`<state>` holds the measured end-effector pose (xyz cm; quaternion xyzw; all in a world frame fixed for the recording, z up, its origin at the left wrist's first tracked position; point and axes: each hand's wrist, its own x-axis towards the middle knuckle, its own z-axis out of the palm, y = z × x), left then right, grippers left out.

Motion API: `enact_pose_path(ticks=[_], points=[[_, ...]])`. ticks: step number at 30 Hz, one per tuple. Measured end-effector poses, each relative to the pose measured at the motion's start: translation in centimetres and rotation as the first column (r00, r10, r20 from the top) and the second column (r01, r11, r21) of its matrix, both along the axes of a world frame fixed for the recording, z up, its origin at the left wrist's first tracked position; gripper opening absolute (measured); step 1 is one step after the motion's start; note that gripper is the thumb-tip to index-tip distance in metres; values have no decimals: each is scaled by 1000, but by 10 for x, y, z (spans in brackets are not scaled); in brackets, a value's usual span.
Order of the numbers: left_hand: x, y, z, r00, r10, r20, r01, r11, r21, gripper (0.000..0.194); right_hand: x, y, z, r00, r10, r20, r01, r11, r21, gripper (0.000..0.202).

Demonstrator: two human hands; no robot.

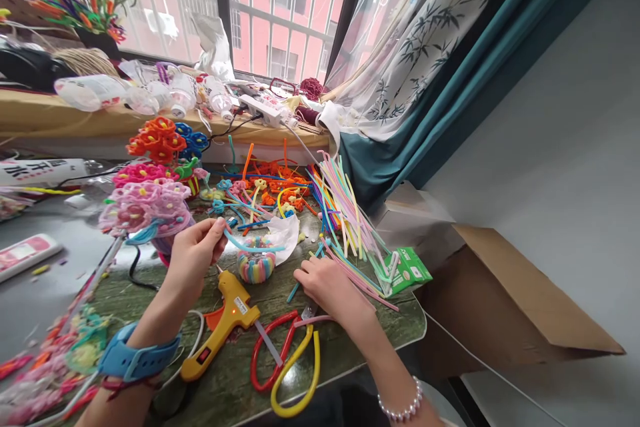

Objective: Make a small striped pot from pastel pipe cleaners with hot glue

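My left hand [193, 253] pinches one end of a light blue pipe cleaner [255, 248], which curves right across the top of a small round basket [257, 263] of pastel pipe cleaner. Right of the basket, my right hand [325, 283] is low over the table, fingers curled together; its fingertips' undersides are hidden. Short blue pipe cleaner pieces [293, 292] lie by it. Below that hand are scissors [285, 363] with one red and one yellow handle, their blades partly covered. A yellow glue gun [223, 323] with a lit orange light lies between my forearms.
Pastel pipe cleaners [347, 207] fan out beside a green packet [410, 268]. Orange and blue pieces [270, 180] clutter the back. Pipe cleaner flowers [147, 200] stand at left. A cardboard box [520, 293] is right of the table edge. Plastic bottles [93, 92] line the sill.
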<state>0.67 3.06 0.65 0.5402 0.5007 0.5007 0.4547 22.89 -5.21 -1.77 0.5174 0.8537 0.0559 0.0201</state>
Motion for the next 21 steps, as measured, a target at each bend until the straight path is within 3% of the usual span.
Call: enact_pose_path(ticks=[3, 5, 7, 9, 12, 15, 18, 21], points=[[-1, 0, -1, 1000, 7, 1, -7, 1000, 12, 29, 1, 9, -4, 998, 59, 39, -60, 998, 34, 16], [-2, 0, -2, 1000, 16, 5, -16, 1000, 23, 29, 3, 13, -4, 997, 74, -23, -73, 996, 55, 17], [-2, 0, -2, 1000, 23, 14, -24, 999, 31, 29, 6, 17, -1, 978, 68, -199, -54, 996, 74, 15], [-2, -1, -1, 1000, 23, 21, -23, 999, 35, 29, 10, 20, 2, 891, 51, -450, -17, 997, 78, 12], [-1, -2, 0, 1000, 0, 18, -1, 999, 37, 30, 14, 26, 5, 615, -22, -788, 56, 998, 15, 7], [-1, -2, 1, 999, -33, 13, 33, 999, 22, 31, 12, 35, 6, 217, -159, -963, 58, 987, -150, 7], [-1, -2, 0, 995, -101, -8, 100, 995, -9, 35, 4, 47, 10, -163, -213, -963, -54, 977, -207, 17], [1, -4, 0, 980, -198, -4, 198, 979, -52, 37, -4, 60, 16, -425, -228, -876, -133, 973, -189, 23]])
